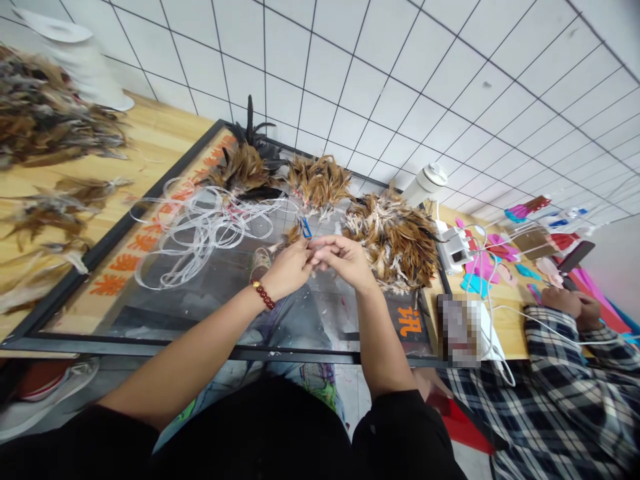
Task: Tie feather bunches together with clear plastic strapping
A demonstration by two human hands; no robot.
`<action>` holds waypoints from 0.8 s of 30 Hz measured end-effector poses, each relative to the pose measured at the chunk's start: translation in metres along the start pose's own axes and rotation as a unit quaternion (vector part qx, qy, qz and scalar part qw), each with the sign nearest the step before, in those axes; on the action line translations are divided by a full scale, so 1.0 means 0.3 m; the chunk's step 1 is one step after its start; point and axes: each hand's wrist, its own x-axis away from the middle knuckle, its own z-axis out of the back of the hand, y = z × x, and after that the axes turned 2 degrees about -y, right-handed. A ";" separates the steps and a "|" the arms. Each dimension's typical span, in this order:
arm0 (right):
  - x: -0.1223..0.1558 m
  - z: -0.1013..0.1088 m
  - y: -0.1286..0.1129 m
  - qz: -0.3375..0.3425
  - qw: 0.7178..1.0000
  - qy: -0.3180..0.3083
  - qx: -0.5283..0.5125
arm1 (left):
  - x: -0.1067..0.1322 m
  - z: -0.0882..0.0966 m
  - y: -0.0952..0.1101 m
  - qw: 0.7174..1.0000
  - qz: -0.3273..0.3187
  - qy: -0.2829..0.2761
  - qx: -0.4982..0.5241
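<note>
My left hand [286,268], with a bead bracelet at the wrist, and my right hand [344,259] meet over a glass-topped table [165,313]. Both pinch a small bunch of brown feathers [293,233] with a blue clip [305,228] at its top; my fingers hide most of it. A tangle of clear plastic cord [200,227] lies just left of my hands. Bundles of brown feathers [395,237] sit right behind my hands, with more of them [317,181] further back.
Loose feather piles [45,120] cover the wooden bench at left, by a white spool [85,63]. At right a person in a plaid sleeve [565,373] works among colourful pieces [487,263], white cables, a white bottle [425,183] and a power strip [455,247].
</note>
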 end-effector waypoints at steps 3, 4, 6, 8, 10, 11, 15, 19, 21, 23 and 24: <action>-0.007 0.028 0.014 -0.001 0.997 0.077 0.023 | -0.004 0.010 0.011 0.999 -0.009 0.011 0.040; -0.007 0.038 0.019 -0.008 0.995 0.094 0.034 | -0.007 0.015 0.012 0.998 -0.001 0.019 0.057; -0.003 0.053 0.026 -0.034 0.994 0.091 0.043 | -0.014 0.024 0.011 0.994 0.025 0.046 0.099; 0.004 0.056 0.028 -0.055 0.996 0.056 0.029 | -0.020 0.028 0.003 0.983 0.055 0.083 0.157; 0.009 0.042 0.027 -0.059 0.998 0.017 0.009 | -0.026 0.026 -0.007 0.959 0.095 0.127 0.235; 0.010 0.028 0.028 -0.058 0.998 0.001 0.006 | -0.028 0.023 -0.010 0.940 0.123 0.148 0.283; -0.001 -0.044 0.047 -0.006 0.996 0.028 0.088 | -0.038 0.021 -0.008 0.822 0.234 0.173 0.490; -0.014 -0.085 0.070 0.050 0.982 0.082 0.163 | -0.044 0.035 0.009 0.739 0.258 0.164 0.600; -0.017 -0.086 0.070 0.020 0.990 0.078 0.113 | -0.044 0.040 0.011 0.724 0.267 0.148 0.619; -0.018 -0.081 0.063 -0.009 0.996 0.080 0.042 | -0.042 0.040 0.010 0.724 0.279 0.129 0.618; -0.017 -0.078 0.058 -0.009 0.997 0.081 0.018 | -0.040 0.039 0.008 0.728 0.285 0.124 0.611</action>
